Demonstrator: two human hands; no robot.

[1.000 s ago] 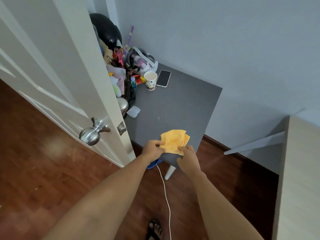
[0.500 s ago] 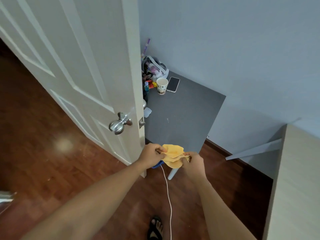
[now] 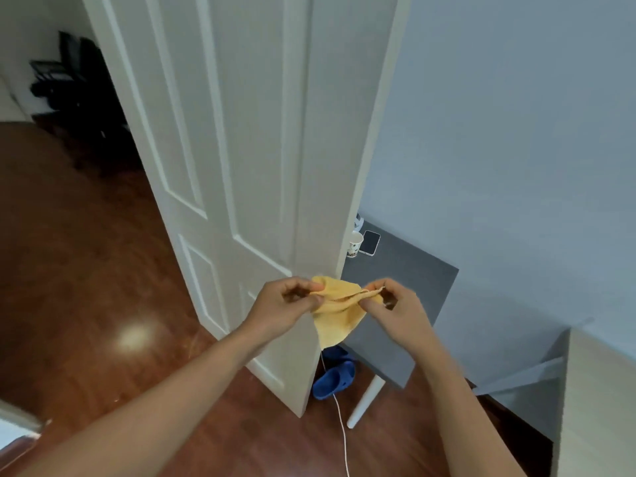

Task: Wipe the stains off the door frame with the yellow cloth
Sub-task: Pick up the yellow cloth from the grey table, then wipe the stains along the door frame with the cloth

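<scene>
Both grips clenched: left hand (image 3: 287, 302) and right hand (image 3: 395, 309) pinch yellow cloth (image 3: 339, 313) before white door (image 3: 241, 149); no legible writing.

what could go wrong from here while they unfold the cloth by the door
The white cable runs across the floor right under the hands, beside the blue slipper: stepping toward the door might snag either. The yellow cloth is only pinched at its edges by the left hand and right hand, so it could slip.
</scene>
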